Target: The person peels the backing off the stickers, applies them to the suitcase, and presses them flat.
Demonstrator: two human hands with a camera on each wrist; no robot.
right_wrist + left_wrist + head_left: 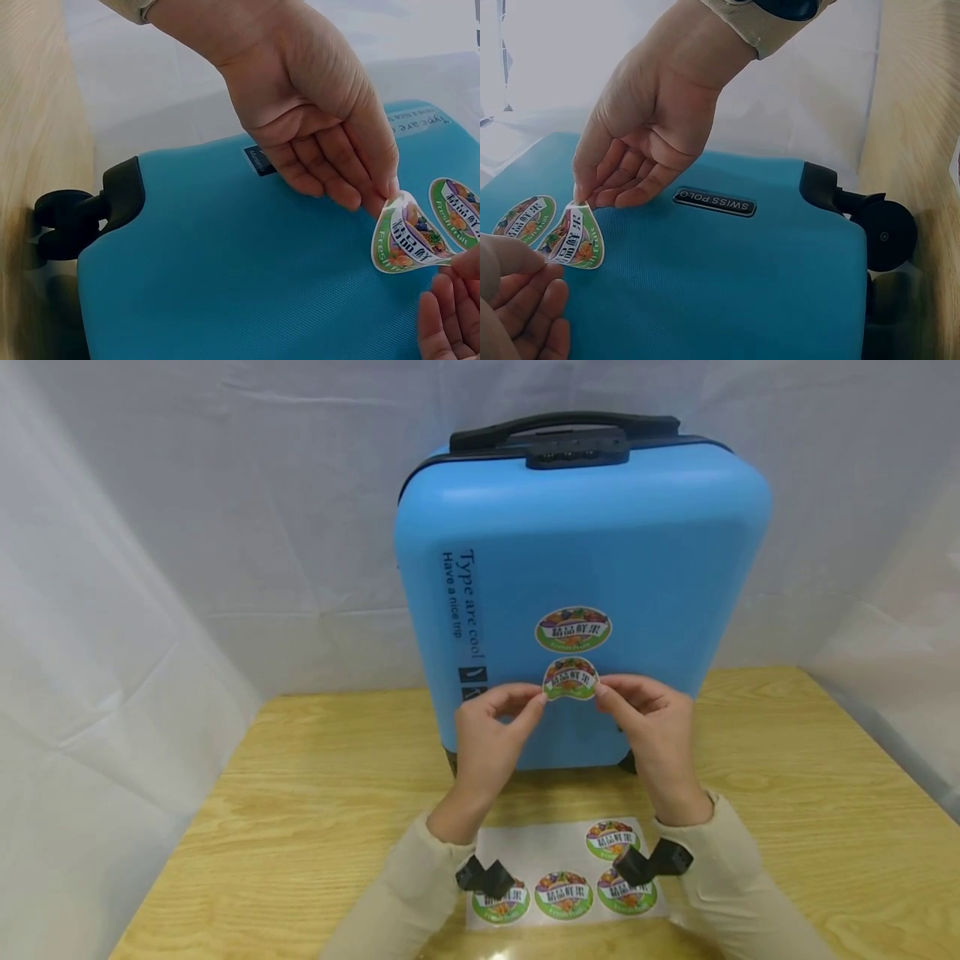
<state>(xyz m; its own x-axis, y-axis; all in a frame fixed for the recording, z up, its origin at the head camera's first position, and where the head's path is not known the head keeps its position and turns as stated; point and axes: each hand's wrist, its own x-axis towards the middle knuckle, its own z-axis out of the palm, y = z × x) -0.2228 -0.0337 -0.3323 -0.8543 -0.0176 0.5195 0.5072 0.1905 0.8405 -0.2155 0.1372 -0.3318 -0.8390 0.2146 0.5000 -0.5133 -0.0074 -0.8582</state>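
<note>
A round fruit sticker (571, 679) with a green lower edge is stretched between both hands in front of a blue suitcase (637, 572). My left hand (491, 735) pinches its left edge between thumb and fingertips; my right hand (660, 735) pinches the right edge. In the left wrist view the held sticker (589, 244) bows between the two pinches. Just above it, a matching sticker (573, 628) lies flat on the suitcase front. I cannot tell whether the held sticker touches the case.
On the wooden table (322, 793) lies a white sheet (525, 847) with several more stickers, partly hidden by the wrist cameras. The suitcase stands upright, with a black handle (570, 420) on top and wheels (885, 234) below. White cloth hangs behind and at the sides.
</note>
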